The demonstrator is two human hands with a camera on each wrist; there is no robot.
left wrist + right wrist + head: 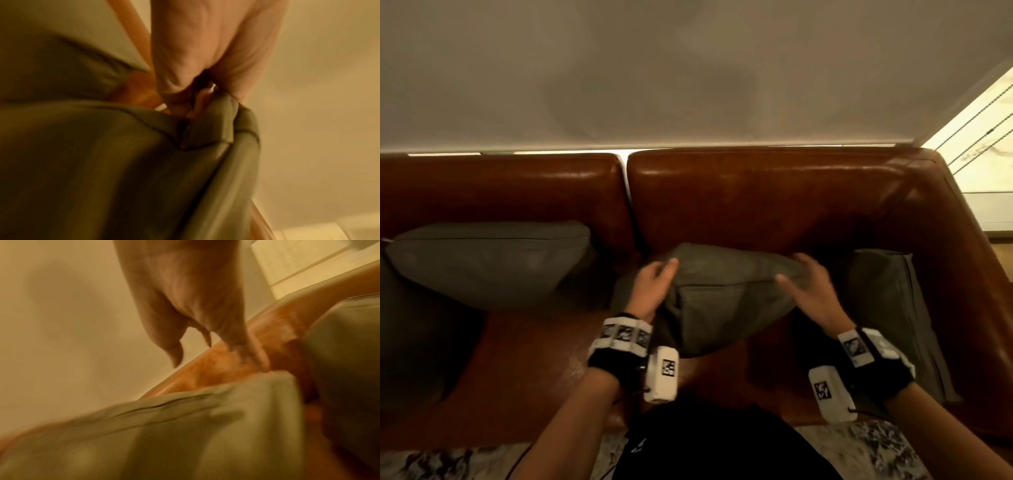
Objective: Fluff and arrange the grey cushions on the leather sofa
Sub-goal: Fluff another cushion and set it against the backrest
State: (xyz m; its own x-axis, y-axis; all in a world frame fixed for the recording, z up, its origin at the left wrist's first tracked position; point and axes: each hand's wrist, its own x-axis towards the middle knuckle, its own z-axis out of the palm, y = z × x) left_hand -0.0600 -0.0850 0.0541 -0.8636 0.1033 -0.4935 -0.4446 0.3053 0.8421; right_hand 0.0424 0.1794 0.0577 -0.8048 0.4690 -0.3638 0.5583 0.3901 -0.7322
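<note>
A grey cushion (726, 294) stands on the seat of the brown leather sofa (756, 198), held between both hands. My left hand (654, 284) grips its left corner; in the left wrist view the fingers (180, 91) pinch a fold of the grey fabric (123, 162). My right hand (808, 284) lies against the cushion's right side with straight, spread fingers. In the blurred right wrist view the right hand (218, 356) touches the cushion's (185, 426) top corner. A second grey cushion (489, 260) leans on the backrest at left, and a third (887, 308) stands in the right corner.
Another grey cushion (404, 325) shows at the far left edge. A pale blind (688, 68) hangs behind the sofa. The right armrest (969, 260) rises beside the corner cushion (345, 353). Bare seat leather (534, 359) lies at front left, with a patterned rug (876, 445) below.
</note>
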